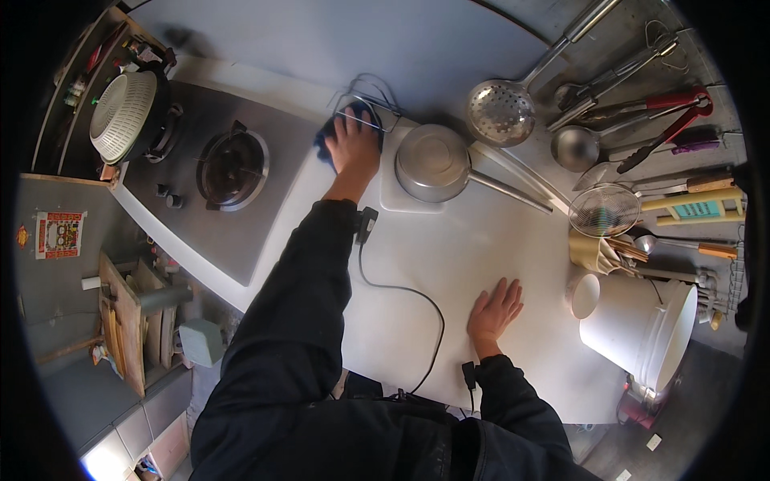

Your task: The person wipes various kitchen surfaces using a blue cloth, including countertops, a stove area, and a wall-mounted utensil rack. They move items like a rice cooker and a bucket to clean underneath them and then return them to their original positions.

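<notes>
My left hand (pixel 357 148) reaches to the far side of the white counter (pixel 417 256) and presses a dark blue cloth (pixel 327 136) down with its fingers. A thin wire rack (pixel 387 112) stands against the wall right at those fingertips. Just right of this hand, a metal saucepan (pixel 433 160) sits on a white board (pixel 409 204), its long handle pointing right. My right hand (pixel 495 313) rests flat on the counter, fingers spread, holding nothing. Thin black cables (pixel 437 313) run along my sleeves and across the counter.
On the left is a gas stove (pixel 233 168) with a pale colander (pixel 124 116) on its far burner. Ladles, a skimmer (pixel 501 112) and a strainer (pixel 605 210) hang on the right wall. A white bucket (pixel 634 321) and a utensil holder (pixel 589 250) stand at the right.
</notes>
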The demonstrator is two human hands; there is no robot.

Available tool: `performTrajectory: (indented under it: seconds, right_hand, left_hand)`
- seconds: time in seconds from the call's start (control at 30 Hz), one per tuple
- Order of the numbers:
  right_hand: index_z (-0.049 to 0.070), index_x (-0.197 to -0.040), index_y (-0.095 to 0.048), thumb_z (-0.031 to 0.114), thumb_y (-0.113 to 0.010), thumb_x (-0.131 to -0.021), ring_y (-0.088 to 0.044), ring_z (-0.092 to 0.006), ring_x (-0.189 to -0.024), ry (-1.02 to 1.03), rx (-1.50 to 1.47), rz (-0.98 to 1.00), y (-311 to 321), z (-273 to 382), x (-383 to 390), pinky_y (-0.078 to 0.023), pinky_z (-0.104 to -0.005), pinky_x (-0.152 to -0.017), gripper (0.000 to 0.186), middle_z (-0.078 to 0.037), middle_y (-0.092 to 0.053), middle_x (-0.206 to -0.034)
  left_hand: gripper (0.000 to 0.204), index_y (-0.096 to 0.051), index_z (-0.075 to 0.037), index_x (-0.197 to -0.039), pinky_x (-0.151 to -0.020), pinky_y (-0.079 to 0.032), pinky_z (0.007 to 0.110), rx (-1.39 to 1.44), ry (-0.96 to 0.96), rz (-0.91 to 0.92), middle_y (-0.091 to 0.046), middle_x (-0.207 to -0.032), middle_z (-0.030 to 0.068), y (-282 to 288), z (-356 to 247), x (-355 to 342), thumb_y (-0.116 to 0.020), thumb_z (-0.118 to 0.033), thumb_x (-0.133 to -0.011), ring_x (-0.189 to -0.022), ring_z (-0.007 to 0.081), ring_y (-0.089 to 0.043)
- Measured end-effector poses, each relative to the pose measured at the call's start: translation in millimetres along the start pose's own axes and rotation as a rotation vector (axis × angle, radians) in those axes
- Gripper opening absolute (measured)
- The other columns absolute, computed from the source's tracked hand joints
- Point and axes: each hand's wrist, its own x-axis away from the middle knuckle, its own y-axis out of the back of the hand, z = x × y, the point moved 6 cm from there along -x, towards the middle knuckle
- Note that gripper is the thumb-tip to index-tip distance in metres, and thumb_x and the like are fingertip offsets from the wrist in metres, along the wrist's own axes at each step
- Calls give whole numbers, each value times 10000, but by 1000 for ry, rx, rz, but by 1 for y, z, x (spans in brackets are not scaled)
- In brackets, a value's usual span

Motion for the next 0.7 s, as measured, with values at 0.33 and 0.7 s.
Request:
performTrajectory:
  seconds: [0.33, 0.7]
  right_hand:
    - [72, -1674, -413, 373, -548, -1109, -196, -424, -1673, 41, 33, -18, -2, 1, 3, -136, -647, -1337, 654, -215, -258, -1799]
    - [94, -1684, -406, 433, -484, -1140, -207, -400, -1676, 51, -12, -60, -10, -12, 1, -156, -638, -1331, 646, -212, -279, -1794]
  left_hand:
    - [643, -398, -229, -1719, -1180, -348, 596, 50, 71, 33, -281, -1827, 103, -2, 9, 16, -518, -416, -1116, -1621, 334, -317]
    - [643, -406, -169, -1708, -1199, -335, 592, 53, 219, 49, -295, -1806, 150, 26, 106, 189, -568, -327, -1106, -1612, 345, -330]
